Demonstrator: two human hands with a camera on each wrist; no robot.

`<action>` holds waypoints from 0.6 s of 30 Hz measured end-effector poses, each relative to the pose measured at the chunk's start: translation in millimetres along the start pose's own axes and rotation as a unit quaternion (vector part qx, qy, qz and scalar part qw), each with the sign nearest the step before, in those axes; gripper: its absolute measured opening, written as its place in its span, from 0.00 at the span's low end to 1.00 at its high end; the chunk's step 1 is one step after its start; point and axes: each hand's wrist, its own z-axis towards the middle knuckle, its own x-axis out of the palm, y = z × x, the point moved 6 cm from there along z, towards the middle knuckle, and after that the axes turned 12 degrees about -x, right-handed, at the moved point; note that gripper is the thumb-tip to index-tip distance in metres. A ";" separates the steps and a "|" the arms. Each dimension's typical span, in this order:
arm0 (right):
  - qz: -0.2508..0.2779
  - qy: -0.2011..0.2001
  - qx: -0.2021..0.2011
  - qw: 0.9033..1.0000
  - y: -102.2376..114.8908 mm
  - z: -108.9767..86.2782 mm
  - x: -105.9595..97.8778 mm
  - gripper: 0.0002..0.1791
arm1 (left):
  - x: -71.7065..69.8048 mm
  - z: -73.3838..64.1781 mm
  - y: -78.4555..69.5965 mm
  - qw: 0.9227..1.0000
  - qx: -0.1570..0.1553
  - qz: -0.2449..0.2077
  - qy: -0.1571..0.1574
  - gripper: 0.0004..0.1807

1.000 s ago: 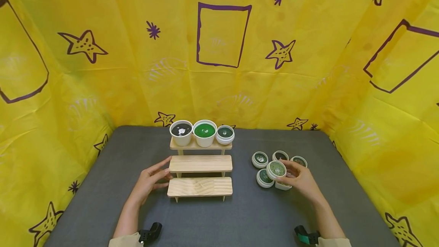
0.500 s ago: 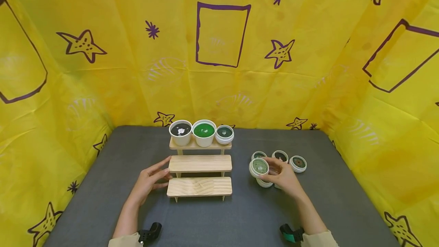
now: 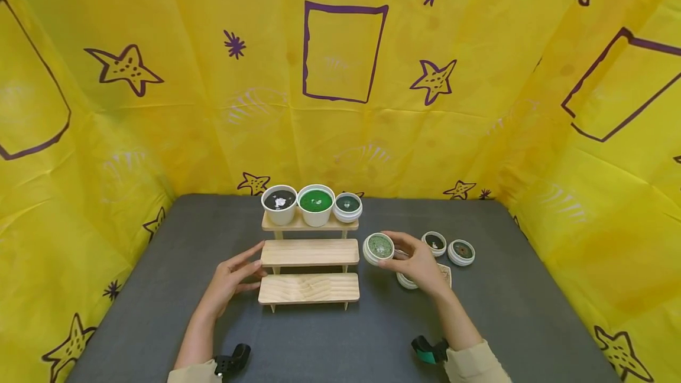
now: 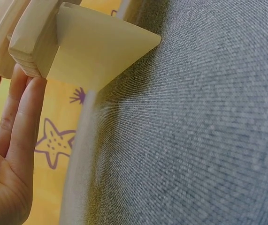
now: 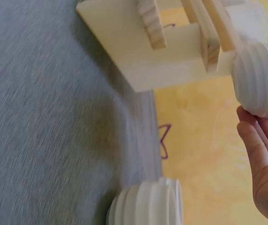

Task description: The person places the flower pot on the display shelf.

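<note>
A three-step wooden rack [image 3: 310,253] stands on the dark table. My left hand [image 3: 231,282] is at its left end; in the left wrist view its nearly straight fingers [image 4: 25,122] touch the ends of the steps. Between thumb and fingers, my right hand [image 3: 422,268] pinches a small white ribbed pot [image 3: 379,247] with a speckled pale green top. This pot is off the table, just right of the middle step. On the top step sit a white cup with a dark top [image 3: 280,201], one with a bright green top [image 3: 316,201] and a smaller dark green-topped pot [image 3: 348,208].
Right of the rack, two small white pots stand apart, one dark-topped [image 3: 434,243], one brownish [image 3: 461,252]. Another pot [image 3: 407,281] and a square-edged white container [image 3: 446,275] are partly hidden by my right hand. Yellow patterned cloth [image 3: 346,135] encloses the table's back and sides.
My right hand has carried the pale green-topped pot leftward from the group of pots to beside the rack's middle step. The left hand has kept its place at the rack.
</note>
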 end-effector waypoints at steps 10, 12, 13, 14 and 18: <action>0.022 0.008 -0.034 0.999 10.1 12.3 20.4 0.32 | 0.7 0.2 -1.1 1.000 0.000 0.000 0.001 0.32; 0.022 0.013 -0.034 0.999 11.1 14.0 24.9 0.32 | 0.5 -0.1 -0.9 1.000 0.000 -0.001 0.000 0.32; 0.023 0.014 -0.033 0.999 11.2 14.9 27.3 0.33 | 0.2 -0.4 -0.8 1.000 -0.001 -0.001 -0.001 0.32; 0.022 0.015 -0.031 0.999 11.4 15.5 29.4 0.33 | 0.4 -0.5 -0.8 1.000 0.000 -0.001 -0.001 0.32; 0.025 0.019 -0.017 0.999 13.2 18.5 39.3 0.33 | 0.7 -0.6 -0.6 1.000 0.000 -0.001 -0.001 0.32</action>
